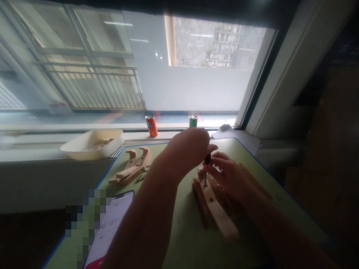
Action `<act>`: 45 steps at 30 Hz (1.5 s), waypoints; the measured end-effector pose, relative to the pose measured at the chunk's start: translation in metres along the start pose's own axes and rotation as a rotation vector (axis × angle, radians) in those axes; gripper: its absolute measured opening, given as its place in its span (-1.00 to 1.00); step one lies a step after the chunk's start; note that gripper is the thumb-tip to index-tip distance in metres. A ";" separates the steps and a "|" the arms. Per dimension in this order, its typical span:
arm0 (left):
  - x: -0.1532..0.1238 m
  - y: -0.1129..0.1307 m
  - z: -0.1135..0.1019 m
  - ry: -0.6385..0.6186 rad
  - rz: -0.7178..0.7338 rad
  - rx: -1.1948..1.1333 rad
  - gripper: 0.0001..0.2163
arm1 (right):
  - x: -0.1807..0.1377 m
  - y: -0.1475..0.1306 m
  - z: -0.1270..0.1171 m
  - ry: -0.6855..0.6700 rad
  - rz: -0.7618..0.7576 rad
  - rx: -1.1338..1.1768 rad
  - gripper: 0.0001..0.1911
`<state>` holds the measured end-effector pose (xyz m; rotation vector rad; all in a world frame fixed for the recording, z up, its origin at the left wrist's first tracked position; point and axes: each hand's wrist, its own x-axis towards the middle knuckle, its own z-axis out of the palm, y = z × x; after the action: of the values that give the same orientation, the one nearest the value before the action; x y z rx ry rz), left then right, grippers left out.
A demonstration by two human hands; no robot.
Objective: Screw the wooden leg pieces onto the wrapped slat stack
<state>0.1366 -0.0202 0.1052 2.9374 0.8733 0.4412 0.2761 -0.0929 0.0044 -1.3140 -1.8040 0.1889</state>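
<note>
Open lane: green tabletop between left forearm and wooden bar | Blocked: over bar, near-upright screwdriver, left hand atop, right hand beside | Left: forearm walls off hooked wooden parts, phone alongside | Far: green can beyond left hand

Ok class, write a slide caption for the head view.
Left hand and right hand hold a screwdriver against a wooden bar.

one head-worn view looks forward and down (fairly close) over the green tabletop toward the window.
</note>
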 end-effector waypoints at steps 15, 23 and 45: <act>-0.001 -0.022 0.001 -0.155 0.146 -0.217 -0.68 | 0.001 -0.002 0.002 0.006 0.022 0.027 -0.85; -0.006 -0.020 -0.005 -0.169 0.209 -0.234 -0.74 | -0.001 -0.001 0.004 0.007 0.002 0.092 -0.79; -0.012 -0.005 -0.010 -0.033 0.064 -0.091 -0.73 | 0.003 -0.001 0.001 0.019 0.031 -0.004 -0.87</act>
<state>0.1212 -0.0230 0.1113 2.8872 0.7369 0.4230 0.2746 -0.0906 0.0054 -1.3434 -1.7702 0.1891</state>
